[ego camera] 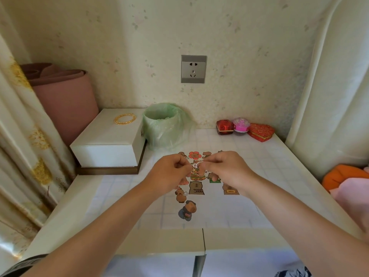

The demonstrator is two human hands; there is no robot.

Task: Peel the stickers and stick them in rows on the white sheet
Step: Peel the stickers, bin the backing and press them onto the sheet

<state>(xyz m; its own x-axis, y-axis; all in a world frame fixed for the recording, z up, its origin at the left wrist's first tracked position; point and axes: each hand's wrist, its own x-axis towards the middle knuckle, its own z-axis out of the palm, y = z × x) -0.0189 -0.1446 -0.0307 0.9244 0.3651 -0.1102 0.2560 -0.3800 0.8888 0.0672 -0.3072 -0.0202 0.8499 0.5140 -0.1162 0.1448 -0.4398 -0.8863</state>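
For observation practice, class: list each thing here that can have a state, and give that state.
Left grip: pinches the held sticker.
Right grip: pinches it too.
Capybara stickers: stuck flat on white sheet.
White box: closed.
Lined bin: open.
Wall socket: nothing plugged in.
Heart box: closed.

Soft, warm daylight fills the scene evenly, and shadows are faint. Glare whitens the curtain (12, 244) far down-left of the wall socket (193, 69). The tabletop (283, 160) below the socket looks washed-out. Straight lines bow away from the socket, and everything is slightly soft.
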